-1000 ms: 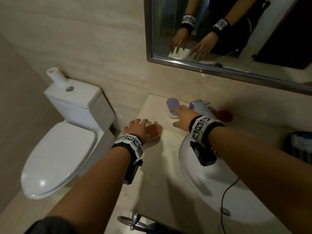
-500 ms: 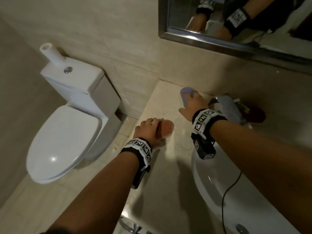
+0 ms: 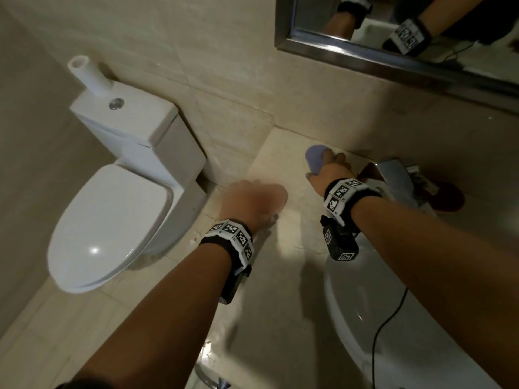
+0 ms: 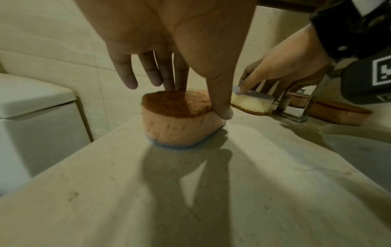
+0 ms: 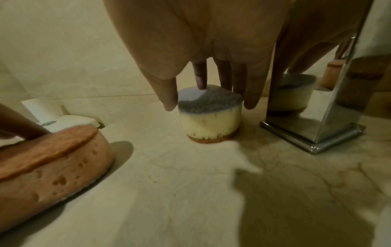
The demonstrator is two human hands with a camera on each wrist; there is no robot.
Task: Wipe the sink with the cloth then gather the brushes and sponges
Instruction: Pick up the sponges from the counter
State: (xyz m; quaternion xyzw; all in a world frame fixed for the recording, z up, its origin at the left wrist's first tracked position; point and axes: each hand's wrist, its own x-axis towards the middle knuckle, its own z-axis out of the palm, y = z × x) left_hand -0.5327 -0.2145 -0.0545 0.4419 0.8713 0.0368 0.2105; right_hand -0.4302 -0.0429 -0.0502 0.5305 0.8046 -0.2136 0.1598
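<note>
An orange sponge point(image 3: 281, 195) with a blue underside lies on the beige counter point(image 3: 280, 304) near its left edge. My left hand point(image 3: 252, 200) is on it, thumb pressed into its side and two fingers on its top point(image 4: 175, 120). A white sponge with a blue-grey top point(image 5: 209, 117) sits by the wall left of the faucet point(image 3: 393, 178). My right hand point(image 3: 328, 169) reaches down over it, thumb on one side, little finger on the other, a fingertip on top. A second orange sponge point(image 3: 446, 197) lies behind the faucet. No cloth or brush is in view.
The white sink basin point(image 3: 379, 304) lies under my right forearm, with a black cable point(image 3: 384, 327) hanging across it. A white toilet point(image 3: 112, 220) stands left of and below the counter. A mirror point(image 3: 393, 37) hangs above. A metal fitting point(image 3: 207, 377) sticks out at the counter's front.
The view has tipped down and left. My right hand has reached further over the blue-topped sponge, and my left hand now covers more of the orange sponge.
</note>
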